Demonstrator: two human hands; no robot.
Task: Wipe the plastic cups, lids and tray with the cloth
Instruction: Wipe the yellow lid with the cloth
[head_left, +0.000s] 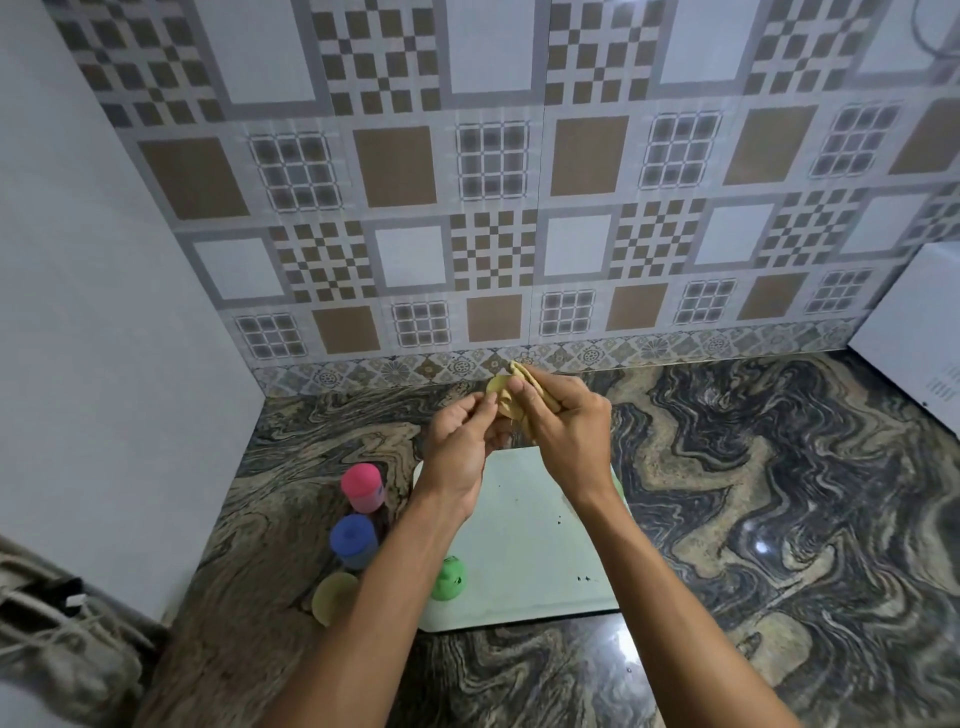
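Pink cup (362, 487), blue cup (354, 540)

head-worn view, forward-down, close over counter (727, 493)

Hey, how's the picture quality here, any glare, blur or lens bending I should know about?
Head view: wide-angle bending bows the tiled wall outward and stretches the forearms; bright glare spots sit on the polished marble counter at right; both hands, left hand and right hand, and the yellow cloth look slightly soft; the pale tray is evenly lit, its dark specks readable.
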